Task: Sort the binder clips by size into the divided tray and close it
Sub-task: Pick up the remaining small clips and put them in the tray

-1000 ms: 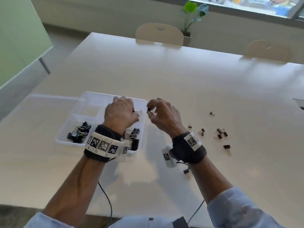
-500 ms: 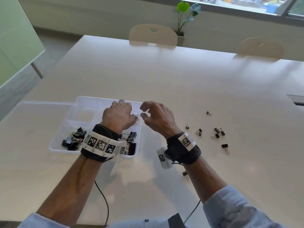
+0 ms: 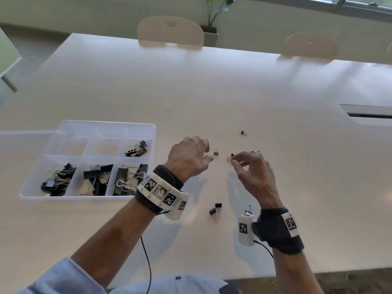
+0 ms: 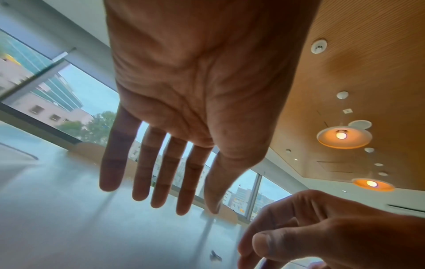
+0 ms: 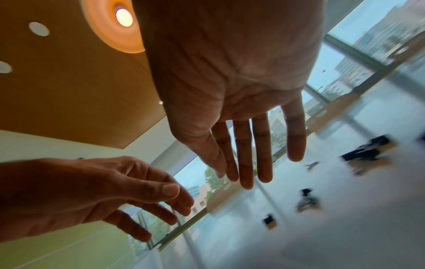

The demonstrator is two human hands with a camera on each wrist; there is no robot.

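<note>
The white table [image 3: 212, 98] carries the clear divided tray [image 3: 148, 126] at the left, its lid swung open; larger binder clips [image 3: 57, 179] fill the near compartments, small ones the far right compartment. Collection of the remaining small clips is judged to be in hand. The left hand [image 3: 188, 160] hovers empty with straight, spread fingers; the right hand [image 3: 254, 172] is likewise loosely open, nothing gripped. A small clip [image 3: 230, 157] lies just off its fingertips, long axis roughly left-right, black body rightward. A fine pinch is called for next.
</note>
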